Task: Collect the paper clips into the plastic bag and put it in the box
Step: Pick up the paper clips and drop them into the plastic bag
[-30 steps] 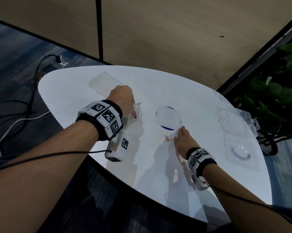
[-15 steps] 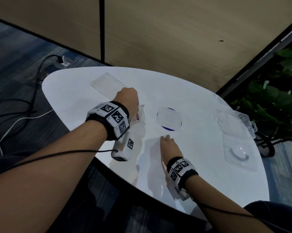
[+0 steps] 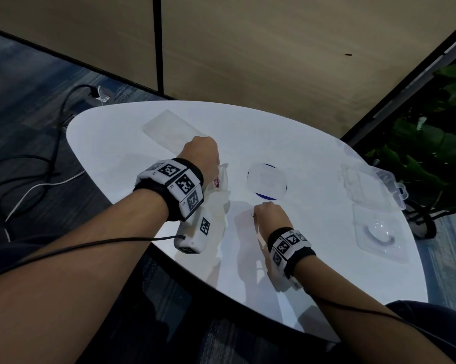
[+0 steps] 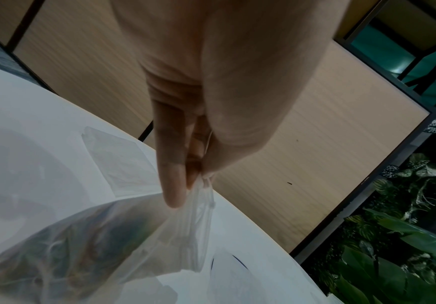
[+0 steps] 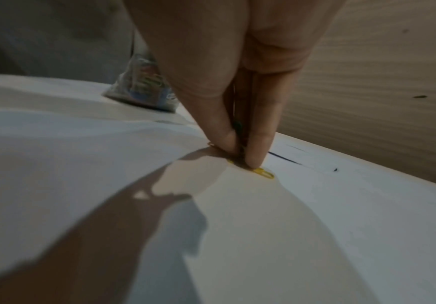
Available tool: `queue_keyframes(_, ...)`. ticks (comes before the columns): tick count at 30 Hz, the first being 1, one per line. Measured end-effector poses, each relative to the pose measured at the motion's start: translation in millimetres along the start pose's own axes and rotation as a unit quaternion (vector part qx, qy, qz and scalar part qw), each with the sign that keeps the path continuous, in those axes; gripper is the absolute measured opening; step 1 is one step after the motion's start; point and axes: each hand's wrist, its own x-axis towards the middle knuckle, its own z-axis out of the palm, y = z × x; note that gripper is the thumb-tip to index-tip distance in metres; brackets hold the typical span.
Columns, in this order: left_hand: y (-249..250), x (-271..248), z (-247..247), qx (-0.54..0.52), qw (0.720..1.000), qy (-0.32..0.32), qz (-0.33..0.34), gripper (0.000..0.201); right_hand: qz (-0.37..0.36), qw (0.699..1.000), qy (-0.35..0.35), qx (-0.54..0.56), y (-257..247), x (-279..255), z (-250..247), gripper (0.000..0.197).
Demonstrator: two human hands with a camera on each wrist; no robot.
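Note:
My left hand (image 3: 200, 156) is raised just above the white table (image 3: 300, 271) and pinches the top edge of the clear plastic bag (image 3: 219, 179). In the left wrist view the bag (image 4: 94, 246) hangs from thumb and fingers (image 4: 175, 185) with several coloured paper clips inside. My right hand (image 3: 268, 212) is fingertips-down on the table, right of the bag. In the right wrist view thumb and fingers (image 5: 257, 152) pinch together with a green clip (image 5: 237, 125) between them, and a yellow paper clip (image 5: 263, 173) lies under the fingertip. The open clear box (image 3: 366, 185) stands at the far right.
A clear square lid over a blue disc (image 3: 266, 181) lies just beyond my right hand. A clear flat sheet (image 3: 169, 130) lies at the back left, a clear tray (image 3: 379, 232) near the right edge. Cables run over the floor at left; plants stand at right.
My right hand slid flat from beside the blue disc toward the near left, then curled its fingers down onto the clips. The left hand kept holding the bag.

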Motion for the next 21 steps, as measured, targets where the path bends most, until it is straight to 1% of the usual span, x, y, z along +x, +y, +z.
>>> queue_keyframes(4, 1, 0, 0, 0.004, 1.0, -0.001, 0.0, 0.022, 0.025, 0.998, 0.032, 0.049, 13, 6, 1, 0.024)
queue_keyframes(6, 1, 0, 0, 0.006, 1.0, -0.004, 0.0, 0.023, 0.069, 0.986, 0.051, 0.141, 26, 9, 0, 0.024)
queue_keyframes(7, 2, 1, 0, 0.008, 1.0, -0.005, 0.0, 0.022, 0.101, 0.971, 0.064, 0.206, 34, 10, -3, 0.02)
queue_keyframes(8, 2, 0, 0, 0.01, 1.0, -0.006, 0.0, 0.023, 0.138, 0.948, 0.074, 0.278, 43, 12, -5, 0.016)
queue_keyframes(9, 3, 1, 1, 0.011, 1.0, -0.005, 0.0, 0.023, 0.174, 0.913, 0.085, 0.358, 50, 13, -10, 0.012)
queue_keyframes(11, 4, 1, 2, 0.012, 1.0, -0.001, 0.0, 0.024, 0.22, 0.819, 0.099, 0.521, 59, 14, -22, 0.012)
queue_keyframes(12, 4, 1, 2, 0.01, 1.0, 0.001, 0.0, 0.025, 0.22, 0.769, 0.101, 0.592, 58, 13, -33, 0.013)
queue_keyframes(14, 5, 2, 4, 0.004, 1.0, 0.0, 0.0, 0.026, 0.177, 0.671, 0.092, 0.714, 45, 11, -57, 0.015)
queue_keyframes(15, 5, 3, 5, -0.002, 1.0, -0.001, -0.001, 0.026, 0.147, 0.626, 0.08, 0.761, 34, 9, -69, 0.016)
queue_keyframes(16, 5, 3, 5, -0.006, 1.0, -0.001, -0.002, 0.026, 0.12, 0.593, 0.065, 0.793, 23, 8, -80, 0.018)
queue_keyframes(17, 5, 3, 6, -0.009, 1.0, 0.001, -0.003, 0.025, 0.096, 0.575, 0.049, 0.811, 11, 6, -90, 0.02)
queue_keyframes(18, 5, 2, 7, -0.011, 1.0, 0.005, -0.003, 0.024, 0.079, 0.566, 0.036, 0.819, 1, 7, -94, 0.022)
queue_keyframes(19, 5, 2, 8, -0.014, 1.0, 0.009, -0.001, 0.023, 0.066, 0.564, 0.023, 0.823, -9, 7, -97, 0.024)
queue_keyframes(20, 5, 1, 8, -0.017, 1.0, 0.011, 0.001, 0.022, 0.06, 0.568, 0.011, 0.821, -16, 8, -97, 0.025)
queue_keyframes(21, 5, 1, 8, -0.019, 1.0, 0.012, 0.002, 0.021, 0.056, 0.578, -0.003, 0.814, -23, 7, -97, 0.025)
